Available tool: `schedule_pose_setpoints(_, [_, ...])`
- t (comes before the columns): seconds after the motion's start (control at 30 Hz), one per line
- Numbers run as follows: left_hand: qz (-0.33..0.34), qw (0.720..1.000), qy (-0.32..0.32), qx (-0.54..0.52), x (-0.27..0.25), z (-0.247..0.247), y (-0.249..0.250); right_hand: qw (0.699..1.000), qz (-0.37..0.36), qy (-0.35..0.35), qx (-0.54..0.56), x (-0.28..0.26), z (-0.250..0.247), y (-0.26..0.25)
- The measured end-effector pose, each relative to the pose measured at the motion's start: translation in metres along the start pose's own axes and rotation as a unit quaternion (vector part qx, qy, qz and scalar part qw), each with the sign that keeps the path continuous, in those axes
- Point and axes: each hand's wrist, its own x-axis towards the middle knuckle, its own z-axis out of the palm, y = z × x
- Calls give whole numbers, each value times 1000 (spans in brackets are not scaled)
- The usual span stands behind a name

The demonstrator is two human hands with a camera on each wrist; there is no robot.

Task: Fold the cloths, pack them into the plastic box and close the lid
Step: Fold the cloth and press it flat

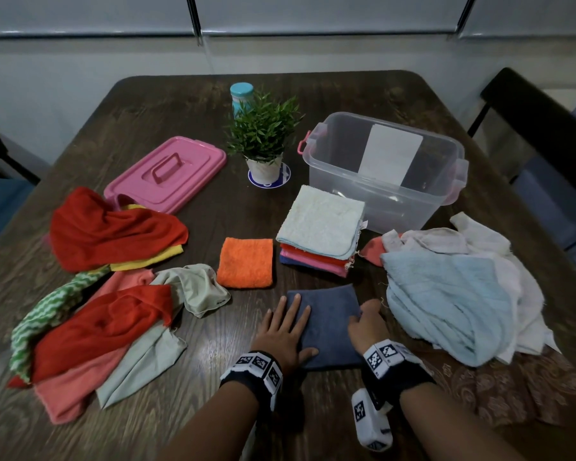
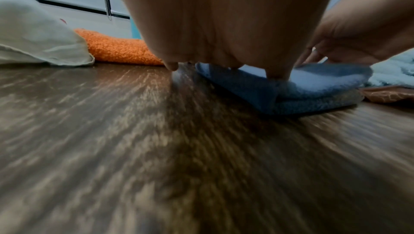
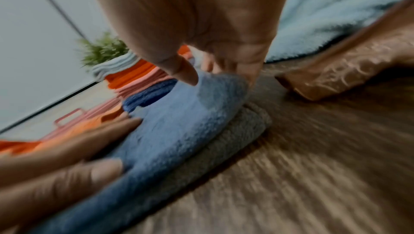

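Folding step in hand. The blue towel (image 1: 326, 324), thick terry, lies doubled at the near edge of the tabletop (image 1: 180, 128). The left hand (image 1: 285, 337) presses it flat with straight fingers; the right hand (image 1: 366, 324) pinches its right edge. Next move, judged: lift it onto the folded stack (image 1: 318, 234) beside the clear plastic box (image 1: 383, 171), which holds no cloths. The pink lid (image 1: 167, 173) lies off, far left.

two hands (image 1: 285, 334) on one tabletop (image 1: 193, 104). one clear box (image 1: 384, 171), one pink lid (image 1: 167, 173), one potted plant (image 1: 263, 141), one teal-capped bottle (image 1: 241, 94). one folded stack (image 1: 320, 232) showing about five cloths, one folded orange cloth (image 1: 245, 262), one folded blue cloth (image 1: 330, 324). two loose heaps, left (image 1: 107, 281) and right (image 1: 459, 287); their cloths overlap too much to count.
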Motion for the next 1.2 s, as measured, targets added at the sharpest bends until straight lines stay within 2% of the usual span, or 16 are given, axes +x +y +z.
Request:
schedule_pose_setpoints(0.1, [15, 999, 34, -20, 0, -9, 5, 978, -139, 93, -126, -9, 2, -4])
schedule_pose_setpoints(0.2, [24, 998, 64, 2, 5, -6, 9, 940, -263, 74, -206, -9, 16, -8])
schedule_pose_setpoints(0.27, [34, 997, 71, 1, 7, -3, 12, 930, -287, 31, -228, -7, 27, -4])
schedule_pose_setpoints(0.43, [11, 998, 65, -7, 5, 8, 5, 913, -255, -42, -315, 1, 49, 33])
schedule_pose_setpoints(0.53, [-18, 998, 46, -24, 6, 9, 0, 919, -259, -30, -295, 9, 52, 45])
schedule_pose_setpoints(0.6, [-37, 997, 43, -45, 6, 8, -2, 927, -232, -41, -291, 11, 54, 47])
schedule_pose_setpoints(0.67, [-24, 998, 59, -27, 3, 2, 3, 923, -252, 7, -290, 10, 51, 39])
schedule_pose_setpoints(0.73, [-3, 999, 51, -19, -1, -8, 3, 927, -244, 2, -286, 10, 42, 32])
schedule_pose_setpoints(0.77, [-23, 998, 42, -40, -4, -13, 4, 937, -228, 5, -263, 7, 35, 26])
schedule_pose_setpoints(0.8, [-60, 994, 63, -67, -6, -14, 4, 947, -216, 46, -235, 6, 30, 22])
schedule_pose_setpoints(0.87, [-127, 978, 110, -122, -4, -13, -2, 968, -145, 106, -176, 1, 19, 16])
schedule_pose_setpoints(0.9, [-155, 967, 110, -169, -3, -12, -5, 979, -87, 90, -158, 3, 17, 16])
schedule_pose_setpoints(0.97, [-202, 939, 67, -269, 0, -16, -9, 991, -13, 27, -132, 9, 14, 16])
schedule_pose_setpoints(1.03, [-226, 918, 25, -326, 5, -21, -10, 997, -1, -5, -80, 18, 15, 14])
schedule_pose_setpoints(1.1, [-221, 912, -16, -344, 5, -27, -10, 997, -1, -36, -67, 23, 14, 9])
schedule_pose_setpoints(1.2, [-196, 894, -29, -402, 3, -30, -13, 994, -1, -82, -65, 21, 9, 1])
